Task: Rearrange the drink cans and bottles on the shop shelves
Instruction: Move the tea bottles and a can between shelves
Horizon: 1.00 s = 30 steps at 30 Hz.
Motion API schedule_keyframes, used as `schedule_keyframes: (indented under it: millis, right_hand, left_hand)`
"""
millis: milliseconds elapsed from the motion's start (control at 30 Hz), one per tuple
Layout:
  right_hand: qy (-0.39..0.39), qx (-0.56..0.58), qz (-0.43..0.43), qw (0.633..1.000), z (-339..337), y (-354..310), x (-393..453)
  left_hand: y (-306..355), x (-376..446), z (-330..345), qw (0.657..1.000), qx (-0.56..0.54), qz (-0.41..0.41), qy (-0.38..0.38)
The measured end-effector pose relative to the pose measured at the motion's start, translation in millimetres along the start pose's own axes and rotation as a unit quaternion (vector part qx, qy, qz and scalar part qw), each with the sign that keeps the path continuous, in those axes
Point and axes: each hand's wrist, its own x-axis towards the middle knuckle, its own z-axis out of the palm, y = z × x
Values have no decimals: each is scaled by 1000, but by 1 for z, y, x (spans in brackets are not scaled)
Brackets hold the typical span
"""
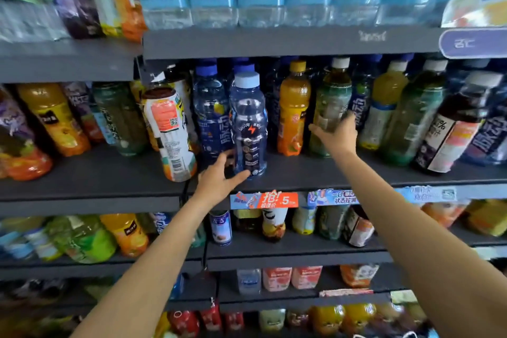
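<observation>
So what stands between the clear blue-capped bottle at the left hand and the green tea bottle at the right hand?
Head view: one orange juice bottle with a yellow cap stands between the clear blue-capped bottle and the green tea bottle.

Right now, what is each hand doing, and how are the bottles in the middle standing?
left hand: fingers round the base of the clear blue bottle.
clear blue bottle: upright, cap on, at the shelf's front edge.
right hand: grips the green tea bottle low on its body.
green tea bottle: upright, white cap on.
orange juice bottle: upright, yellow cap on, untouched.
white-labelled bottle: tilted, untouched.
</observation>
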Motion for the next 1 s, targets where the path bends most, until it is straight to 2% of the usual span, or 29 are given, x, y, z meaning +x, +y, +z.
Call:
schedule_keyframes:
  millis: [100, 200, 267, 333, 400, 500, 600, 633, 700, 767, 800, 933, 1000]
  right_hand:
    - [-23, 30, 59, 998, 6, -3, 7]
    - [-12, 24, 29, 999, 5, 1, -1]
    - [-23, 21, -2, 1000, 2, 7, -16]
    - [-45, 29, -41, 998, -5, 15, -35]
    - [-78, 31, -70, 994, -14, 17, -51]
    - [-139, -4, -75, 987, -28, 15, -58]
    - [-179, -13, -74, 981, -55, 21, -55]
    - [-159, 5, -82, 984, -69, 24, -53]
    - [-27, 11, -118, 993, -100, 32, -43]
    - [112, -44, -151, 981, -129, 37, -23]
    - [143, -81, -161, 973, -139, 37, -11]
    - [148, -262, -168, 939, -143, 33, 37]
    - [164, -316, -153, 922, -131, 31, 49]
  left_hand:
    - [2, 0, -1, 1000, -7, 4, -7]
    - [-2, 0, 4, 999, -12, 23, 28]
    - [-3, -8, 14, 992, -25, 43, 118]
    - [4, -21, 27, 968, -43, 92, 231]
    - [22, -31, 37, 942, -53, 173, 283]
    - [69, -30, 44, 930, -96, 260, 241]
    - [114, -15, 52, 939, -143, 263, 170]
    - [125, -10, 55, 946, -155, 249, 137]
    - [140, -1, 64, 960, -180, 204, 70]
    - [148, 7, 71, 967, -204, 152, 18]
    - [150, 9, 76, 968, -215, 128, 6]
    - [148, 11, 85, 972, -216, 91, 8]
    - [143, 13, 83, 974, -207, 87, 11]
